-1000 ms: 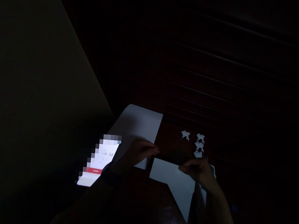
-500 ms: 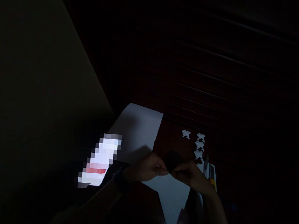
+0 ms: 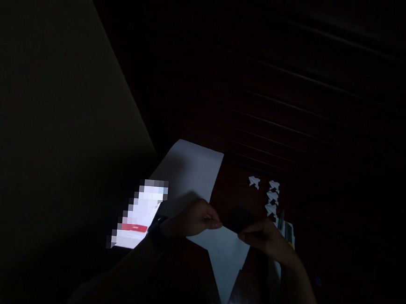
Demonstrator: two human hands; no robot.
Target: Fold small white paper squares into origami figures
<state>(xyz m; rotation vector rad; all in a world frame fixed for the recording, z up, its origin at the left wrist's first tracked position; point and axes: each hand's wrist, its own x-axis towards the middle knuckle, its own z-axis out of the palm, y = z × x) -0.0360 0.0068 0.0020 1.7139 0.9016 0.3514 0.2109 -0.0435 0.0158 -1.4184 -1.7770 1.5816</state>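
Note:
A sheet of white paper (image 3: 225, 252), folded so that its lower end narrows to a point, hangs or lies just below my hands; the dark makes its exact height hard to judge. My left hand (image 3: 197, 219), with a dark band at its wrist, pinches the paper's upper left edge between thumb and fingers. At the upper right edge my right hand (image 3: 266, 239) has thumb and fingertips closed on the same paper. Several small folded paper figures (image 3: 272, 197) lie beyond my right hand, and one more paper figure (image 3: 254, 182) sits to their left.
A large white sheet (image 3: 196, 170) lies beyond my left hand. A lit screen (image 3: 142, 213), partly blurred out, stands at left. Right of my right hand are a pen (image 3: 281, 219) and a dark-and-yellow tool (image 3: 290, 234) on something white. A pale wall (image 3: 53, 88) rises at left.
My hands were together at the paper's top edge and are now apart along it, the left one shifted left. The paper has moved slightly left and up.

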